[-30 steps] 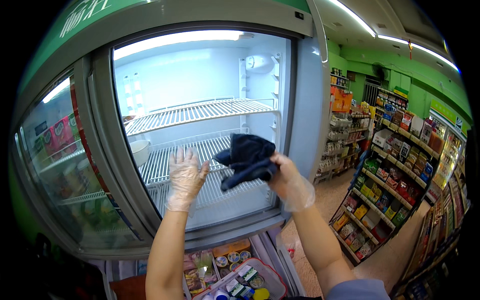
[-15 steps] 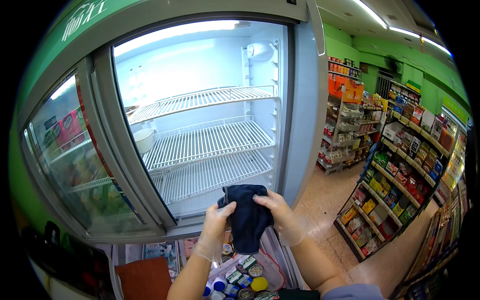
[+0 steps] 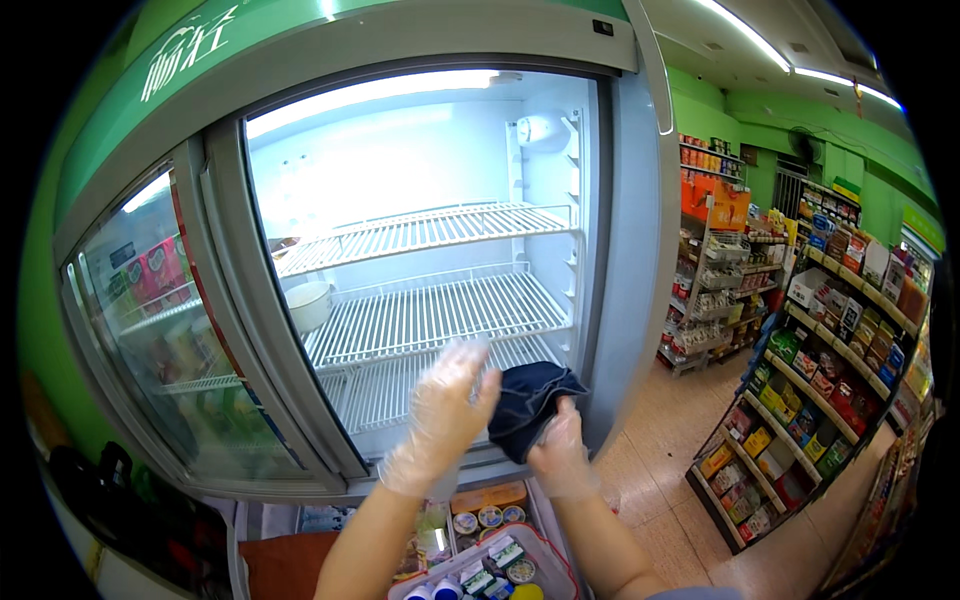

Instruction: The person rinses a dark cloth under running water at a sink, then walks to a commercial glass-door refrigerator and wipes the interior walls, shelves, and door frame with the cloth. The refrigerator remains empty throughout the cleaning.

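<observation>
The left hand point(image 3: 440, 415) was low a moment ago; now it is up at the fridge, fingers spread, touching the dark cloth point(image 3: 527, 402). The right hand point(image 3: 562, 455) grips the cloth from below, so wiping looks set to go on. A white bowl point(image 3: 307, 304) sits on the wire shelf point(image 3: 430, 318). Store shelves point(image 3: 830, 340) stand on the right.

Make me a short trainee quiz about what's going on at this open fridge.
1. True or false: the wire shelves in the open fridge are packed with bottles.
2. Which hand grips the dark cloth? A. left hand B. right hand
3. What pale thing sits at the left end of a shelf?

Key: 1. False, they are nearly bare. 2. B; the left hand only touches the cloth. 3. A bowl.
</observation>
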A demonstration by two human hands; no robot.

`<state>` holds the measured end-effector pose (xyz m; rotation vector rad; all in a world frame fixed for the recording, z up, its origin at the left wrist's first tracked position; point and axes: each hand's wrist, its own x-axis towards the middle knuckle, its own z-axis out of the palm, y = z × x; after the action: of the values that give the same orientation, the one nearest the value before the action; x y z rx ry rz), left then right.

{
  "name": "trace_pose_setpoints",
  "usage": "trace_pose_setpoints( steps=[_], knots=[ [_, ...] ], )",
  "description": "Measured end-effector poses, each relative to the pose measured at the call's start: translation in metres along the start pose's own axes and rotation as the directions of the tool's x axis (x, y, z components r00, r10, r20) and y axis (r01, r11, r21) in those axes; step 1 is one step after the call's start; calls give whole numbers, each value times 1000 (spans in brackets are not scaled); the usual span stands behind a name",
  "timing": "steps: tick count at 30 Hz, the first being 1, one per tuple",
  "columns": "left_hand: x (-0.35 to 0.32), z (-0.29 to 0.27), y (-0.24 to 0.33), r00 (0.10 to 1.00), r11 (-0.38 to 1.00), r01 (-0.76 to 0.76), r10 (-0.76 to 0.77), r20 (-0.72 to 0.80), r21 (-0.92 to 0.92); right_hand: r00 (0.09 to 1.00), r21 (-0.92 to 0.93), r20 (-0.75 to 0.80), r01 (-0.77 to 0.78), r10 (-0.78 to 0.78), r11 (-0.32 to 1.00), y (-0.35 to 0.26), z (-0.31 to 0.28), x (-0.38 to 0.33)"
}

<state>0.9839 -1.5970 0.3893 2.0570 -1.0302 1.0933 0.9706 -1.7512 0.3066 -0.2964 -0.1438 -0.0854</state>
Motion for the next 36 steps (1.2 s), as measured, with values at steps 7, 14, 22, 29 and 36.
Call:
trace_pose_setpoints(
  steps=[7, 14, 22, 29, 36],
  knots=[
    [34, 21, -80, 940, 911, 10, -149, 306, 413, 997, 325, 53, 40, -60, 945, 9, 16, 90],
    [36, 25, -78, 929, 896, 58, -210, 305, 441, 945, 214, 12, 316, -326, 924, 13, -6, 177],
    [33, 31, -85, 958, 898, 43, -161, 235, 438, 929, 95, 355, 76, -106, 993, 62, -18, 235],
    [34, 27, -83, 949, 861, 2, -162, 270, 509, 904, -119, 379, -168, 201, 979, 150, -8, 211],
    [30, 35, -89, 978, 930, 63, -130, 162, 363, 829, -227, 448, -257, 335, 939, 197, 1, 211]
  ],
)
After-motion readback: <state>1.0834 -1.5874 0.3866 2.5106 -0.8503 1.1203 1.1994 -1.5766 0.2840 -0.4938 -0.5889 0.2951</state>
